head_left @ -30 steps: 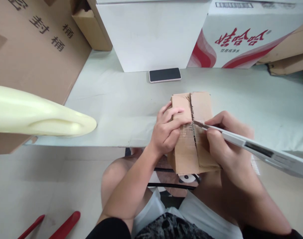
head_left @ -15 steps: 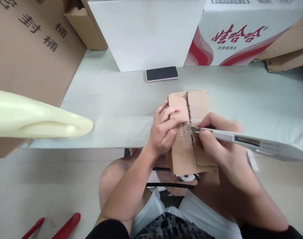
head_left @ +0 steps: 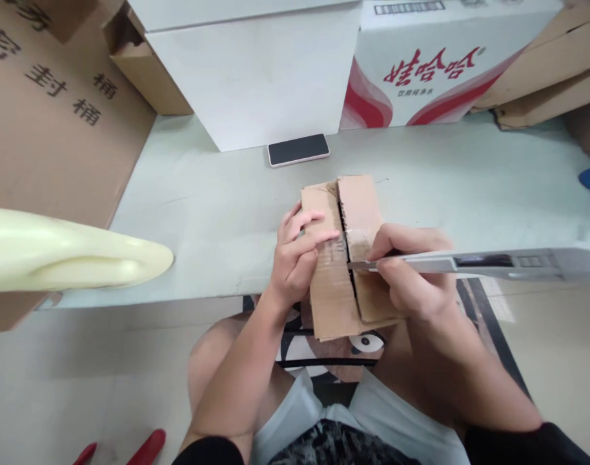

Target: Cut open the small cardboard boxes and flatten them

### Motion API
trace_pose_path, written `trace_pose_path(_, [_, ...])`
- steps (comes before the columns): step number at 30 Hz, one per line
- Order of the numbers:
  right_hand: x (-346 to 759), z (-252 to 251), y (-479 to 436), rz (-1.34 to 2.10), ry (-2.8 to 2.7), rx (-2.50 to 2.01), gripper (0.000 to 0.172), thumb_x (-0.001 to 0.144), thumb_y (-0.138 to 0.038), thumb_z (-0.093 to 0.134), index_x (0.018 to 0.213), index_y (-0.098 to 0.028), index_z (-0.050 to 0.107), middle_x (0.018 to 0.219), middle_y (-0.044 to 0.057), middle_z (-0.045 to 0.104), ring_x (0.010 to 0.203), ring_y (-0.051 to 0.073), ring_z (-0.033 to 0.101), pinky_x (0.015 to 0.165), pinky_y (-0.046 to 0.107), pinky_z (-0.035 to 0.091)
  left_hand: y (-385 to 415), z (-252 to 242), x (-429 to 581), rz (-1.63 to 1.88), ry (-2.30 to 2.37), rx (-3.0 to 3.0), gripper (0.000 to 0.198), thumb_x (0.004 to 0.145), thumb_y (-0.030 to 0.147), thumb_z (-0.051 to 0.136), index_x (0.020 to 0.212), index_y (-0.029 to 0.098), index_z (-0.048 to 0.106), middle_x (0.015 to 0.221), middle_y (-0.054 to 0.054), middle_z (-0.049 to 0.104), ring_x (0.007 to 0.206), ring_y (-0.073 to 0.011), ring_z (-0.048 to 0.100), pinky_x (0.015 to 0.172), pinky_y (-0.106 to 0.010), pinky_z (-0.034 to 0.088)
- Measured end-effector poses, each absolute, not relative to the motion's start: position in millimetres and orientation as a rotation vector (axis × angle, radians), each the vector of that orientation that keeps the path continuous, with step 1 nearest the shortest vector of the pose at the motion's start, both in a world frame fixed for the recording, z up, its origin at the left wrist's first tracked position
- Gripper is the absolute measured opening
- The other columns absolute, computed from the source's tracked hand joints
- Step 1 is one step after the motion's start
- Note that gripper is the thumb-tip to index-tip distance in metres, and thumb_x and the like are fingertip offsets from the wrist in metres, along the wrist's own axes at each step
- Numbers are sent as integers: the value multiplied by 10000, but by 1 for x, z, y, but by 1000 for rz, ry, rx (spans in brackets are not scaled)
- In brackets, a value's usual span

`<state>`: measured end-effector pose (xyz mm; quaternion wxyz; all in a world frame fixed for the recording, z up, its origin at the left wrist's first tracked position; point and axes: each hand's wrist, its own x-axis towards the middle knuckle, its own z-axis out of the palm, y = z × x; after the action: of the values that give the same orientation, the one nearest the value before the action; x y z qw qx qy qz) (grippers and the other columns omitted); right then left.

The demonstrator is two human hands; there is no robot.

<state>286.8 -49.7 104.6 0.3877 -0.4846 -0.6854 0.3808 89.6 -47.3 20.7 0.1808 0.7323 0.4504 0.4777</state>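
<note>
A small brown cardboard box [head_left: 331, 290] lies at the table's front edge, with a dark split running between its top flaps and clear tape across the middle. My left hand [head_left: 295, 258] grips the box's left side, fingers resting over the top. Pinched in my right hand [head_left: 416, 271] is a grey utility knife [head_left: 483, 261], its handle pointing right. The blade tip touches the split near the middle of the box.
Behind the box lies a phone [head_left: 299, 150], in front of a white box [head_left: 270, 77] and a red-and-white printed carton [head_left: 421, 71]. A pale yellow curved object [head_left: 72, 255] juts in from the left, beside a large cardboard box [head_left: 57, 142].
The knife blade has moved down along the split, towards me, and the handle lies more level. The whole view has shifted, so the box appears further left.
</note>
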Motion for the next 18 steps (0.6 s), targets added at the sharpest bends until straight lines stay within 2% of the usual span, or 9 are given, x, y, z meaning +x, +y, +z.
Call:
trace_pose_path(4, [298, 88, -47, 916, -1591, -1108, 251, 790, -441, 509, 609, -266, 512, 510, 7, 496, 456, 155, 407, 471, 345, 352, -46, 19, 86, 1384, 1267, 2053, 409, 1030, 388, 389, 1118, 273, 772, 1350, -78, 649, 1302, -286, 577, 1273, -593, 302])
trace_pose_path(7, [298, 78, -36, 756, -1332, -1092, 179, 798, -418, 509, 690, -275, 506, 551, -10, 519, 433, 148, 417, 440, 326, 351, -46, 18, 78, 1379, 1288, 2015, 404, 1021, 383, 394, 1116, 258, 766, 1370, -77, 642, 1320, -287, 575, 1277, -572, 309])
trace_pose_path(9, [297, 70, -23, 682, -1193, -1142, 109, 814, -378, 541, 811, -269, 541, 640, -17, 586, 426, 123, 438, 426, 299, 354, -46, 17, 69, 1363, 1320, 1962, 402, 1011, 381, 394, 1119, 241, 755, 1396, -87, 629, 1345, -292, 566, 1254, -543, 362])
trace_pose_path(10, [296, 65, -16, 671, -1154, -1186, 133, 831, -378, 563, 898, -264, 560, 723, -8, 636, 443, 115, 476, 431, 290, 371, -45, 16, 63, 1352, 1336, 1931, 403, 1007, 385, 394, 1137, 235, 746, 1415, -92, 620, 1362, -295, 558, 1237, -526, 391])
trace_pose_path(13, [297, 49, 1, 733, -1141, -1289, 308, 898, -481, 594, 1112, -262, 564, 963, 41, 719, 583, 131, 646, 510, 289, 471, -41, 15, 41, 1350, 1400, 1818, 412, 987, 432, 431, 1223, 240, 708, 1464, -95, 600, 1412, -300, 525, 1214, -483, 424])
trace_pose_path(15, [299, 39, 5, 812, -1195, -1299, 360, 947, -564, 542, 1145, -264, 553, 980, 53, 735, 696, 164, 717, 598, 309, 523, -37, 15, 29, 1383, 1505, 1669, 405, 953, 474, 514, 1246, 260, 693, 1445, -87, 622, 1407, -307, 531, 1203, -474, 434])
trace_pose_path(18, [300, 30, 5, 848, -1294, -1328, 333, 969, -567, 525, 1107, -264, 532, 992, 70, 752, 913, 211, 748, 764, 364, 552, -35, 16, 17, 1286, 1703, 1308, 366, 893, 523, 642, 1113, 241, 718, 1215, -87, 734, 1238, -336, 641, 1069, -492, 540])
